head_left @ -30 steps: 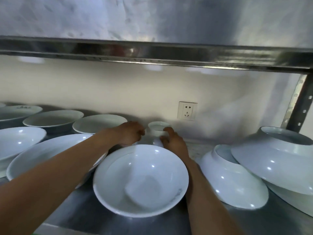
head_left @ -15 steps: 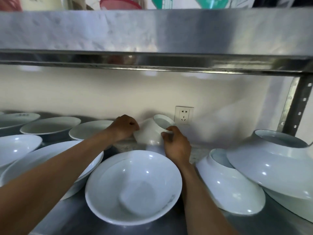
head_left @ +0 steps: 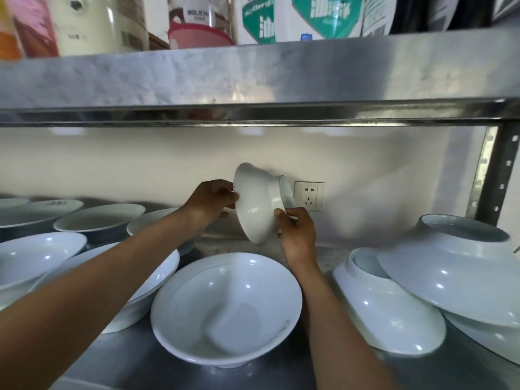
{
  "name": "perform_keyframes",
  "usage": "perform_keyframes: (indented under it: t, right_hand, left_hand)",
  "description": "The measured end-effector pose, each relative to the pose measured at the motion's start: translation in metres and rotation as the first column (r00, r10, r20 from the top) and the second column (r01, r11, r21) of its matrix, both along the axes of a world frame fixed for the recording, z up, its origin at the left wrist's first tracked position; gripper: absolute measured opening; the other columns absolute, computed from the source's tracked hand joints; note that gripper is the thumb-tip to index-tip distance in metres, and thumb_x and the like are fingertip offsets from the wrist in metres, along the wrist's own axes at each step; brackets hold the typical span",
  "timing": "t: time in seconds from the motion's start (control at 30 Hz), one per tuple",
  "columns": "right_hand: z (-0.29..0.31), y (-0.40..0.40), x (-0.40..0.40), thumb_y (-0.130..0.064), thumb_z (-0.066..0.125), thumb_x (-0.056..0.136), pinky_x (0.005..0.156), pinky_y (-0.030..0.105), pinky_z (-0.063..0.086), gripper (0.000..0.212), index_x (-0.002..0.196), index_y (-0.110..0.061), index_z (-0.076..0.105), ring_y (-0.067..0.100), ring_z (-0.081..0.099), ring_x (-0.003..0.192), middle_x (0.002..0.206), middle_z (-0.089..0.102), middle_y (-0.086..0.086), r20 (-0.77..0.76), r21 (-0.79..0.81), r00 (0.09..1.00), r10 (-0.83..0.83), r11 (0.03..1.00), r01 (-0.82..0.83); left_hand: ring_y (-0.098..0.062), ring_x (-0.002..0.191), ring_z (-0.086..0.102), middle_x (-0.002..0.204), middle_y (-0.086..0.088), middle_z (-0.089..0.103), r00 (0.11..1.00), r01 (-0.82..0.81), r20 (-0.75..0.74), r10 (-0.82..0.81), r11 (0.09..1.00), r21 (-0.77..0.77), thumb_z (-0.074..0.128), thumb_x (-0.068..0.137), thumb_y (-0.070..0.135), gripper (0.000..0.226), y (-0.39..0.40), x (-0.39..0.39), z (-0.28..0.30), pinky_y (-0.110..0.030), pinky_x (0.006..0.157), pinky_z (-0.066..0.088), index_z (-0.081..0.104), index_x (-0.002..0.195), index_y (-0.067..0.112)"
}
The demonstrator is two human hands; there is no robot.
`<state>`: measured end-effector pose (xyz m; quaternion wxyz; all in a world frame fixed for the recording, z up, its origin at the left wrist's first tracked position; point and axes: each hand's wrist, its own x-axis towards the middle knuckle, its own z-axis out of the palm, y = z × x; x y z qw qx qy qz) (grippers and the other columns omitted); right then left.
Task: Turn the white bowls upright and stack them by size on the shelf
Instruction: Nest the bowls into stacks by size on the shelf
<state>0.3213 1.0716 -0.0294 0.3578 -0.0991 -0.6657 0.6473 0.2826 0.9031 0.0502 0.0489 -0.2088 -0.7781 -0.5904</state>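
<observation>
- the small bowl [head_left: 260,205] is held in the air in front of the wall, above the rear of the shelf [head_left: 281,372], tipped on its side: its foot ring points right toward the wall socket [head_left: 309,194], its mouth faces left
- left hand [head_left: 209,202]: fingers curled at the rim on the mouth side, gripping the bowl; how far they reach inside cannot be told
- right hand [head_left: 297,232]: thumb and fingers pinch the bowl near its foot, on the lower right
- step in hand, as judged: rotate the bowl from sideways to mouth-up
- procedure: keep both grips on opposite sides, and roll the rim upward with the left hand while the right hand guides the foot downward
- keep the bowl low: the upper shelf [head_left: 253,77] lies overhead, and the wall is just behind
- glazed ware looks smooth and likely slippery; do not release one hand until the other supports the foot from below
- the large upright bowl [head_left: 225,311] sits directly below, toward the front; it looks a suitable base only if no mid-size bowl belongs between
- the overturned bowls [head_left: 422,282] lean on each other at the right and remain to be turned
- upright bowls [head_left: 98,223] stand in rows at the left
- set the bowl down level, foot first, centred
</observation>
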Motion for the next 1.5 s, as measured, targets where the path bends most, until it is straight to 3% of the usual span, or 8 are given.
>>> perform_keyframes:
  t: [0.13,0.23,0.57,0.7,0.83,1.17,1.3,1.5]
  right_hand:
    - [0.000,-0.002,0.000,-0.039,0.072,0.076,0.081,0.054,0.056,0.016,0.072,-0.029,0.060,0.030,0.067,0.090,0.090,0.069,0.010,-0.015,-0.054,0.998,0.056,0.997,-0.057]
    - [0.006,-0.002,0.004,-0.030,0.073,0.082,0.076,0.056,0.056,0.017,0.074,-0.021,0.060,0.033,0.069,0.086,0.089,0.069,0.016,-0.022,-0.036,0.994,0.105,0.994,-0.105]
    - [0.019,-0.002,0.014,-0.024,0.071,0.087,0.076,0.046,0.061,0.015,0.078,-0.017,0.061,0.034,0.068,0.093,0.086,0.065,0.014,-0.031,-0.014,0.966,0.255,0.967,-0.256]
    - [0.020,-0.001,0.017,-0.034,0.071,0.086,0.083,0.050,0.058,0.013,0.078,-0.024,0.070,0.023,0.071,0.092,0.089,0.072,0.005,0.107,0.065,0.945,0.308,0.947,-0.315]
    - [0.021,-0.001,0.021,-0.032,0.071,0.084,0.077,0.048,0.060,0.020,0.081,-0.013,0.073,0.023,0.069,0.089,0.093,0.074,0.013,0.202,0.060,0.943,0.264,0.958,-0.281]
    - [0.013,0.023,0.025,-0.010,0.047,0.076,0.065,0.034,0.054,0.011,0.066,-0.005,0.050,0.033,0.067,0.078,0.069,0.059,0.011,0.431,0.162,0.898,-0.084,0.987,0.014]
    - [0.016,0.025,0.019,-0.034,0.036,0.088,0.084,0.048,0.056,0.030,0.074,-0.014,0.053,0.036,0.065,0.094,0.093,0.064,0.016,0.309,-0.037,0.951,-0.027,0.999,0.040]
    - [0.015,0.018,0.029,-0.026,0.068,0.082,0.067,0.045,0.062,0.024,0.079,-0.003,0.062,0.030,0.069,0.075,0.085,0.067,0.015,0.262,-0.230,0.962,0.077,0.973,-0.015]
  left_hand:
    - [-0.021,0.080,0.064,0.088,-0.007,0.068,0.999,0.040,-0.032,-0.038,0.998,0.056,0.061,0.088,0.000,0.014,-0.001,0.009,0.008,-0.039,0.082,0.052,0.067,0.099,0.007]
    - [-0.022,0.084,0.066,0.099,-0.012,0.067,0.996,0.076,-0.051,-0.071,0.992,0.100,0.067,0.084,-0.004,0.027,-0.002,0.015,0.014,-0.032,0.070,0.059,0.063,0.110,-0.003]
    - [-0.032,0.079,0.061,0.089,-0.009,0.058,0.956,0.071,-0.278,-0.094,0.993,-0.090,0.070,0.079,-0.007,0.023,-0.009,0.014,0.039,-0.051,0.073,0.057,0.057,0.089,0.009]
    - [-0.026,0.083,0.065,0.098,0.001,0.068,0.792,-0.267,-0.611,-0.016,0.891,-0.368,0.069,0.083,0.011,0.022,0.001,0.022,0.037,-0.038,0.083,0.052,0.065,0.102,0.021]
    - [-0.032,0.099,0.062,0.112,-0.005,0.070,0.617,-0.459,-0.771,-0.157,0.724,-0.515,0.057,0.093,0.018,0.031,0.005,0.030,0.028,-0.034,0.084,0.047,0.061,0.123,0.022]
    - [-0.030,0.093,0.066,0.106,-0.002,0.073,0.601,-0.452,-0.754,-0.265,0.665,-0.595,0.061,0.087,0.006,0.041,-0.006,0.020,-0.002,-0.027,0.072,0.039,0.060,0.125,0.022]
    - [-0.024,0.091,0.068,0.100,0.001,0.075,0.614,-0.420,-0.723,-0.318,0.644,-0.640,0.063,0.083,0.002,0.043,-0.010,0.020,-0.014,-0.024,0.072,0.042,0.063,0.120,0.021]
    - [-0.017,0.088,0.070,0.094,0.002,0.075,0.650,-0.336,-0.650,-0.394,0.618,-0.711,0.068,0.079,0.012,0.032,-0.016,0.020,-0.031,-0.026,0.073,0.051,0.067,0.107,0.028]
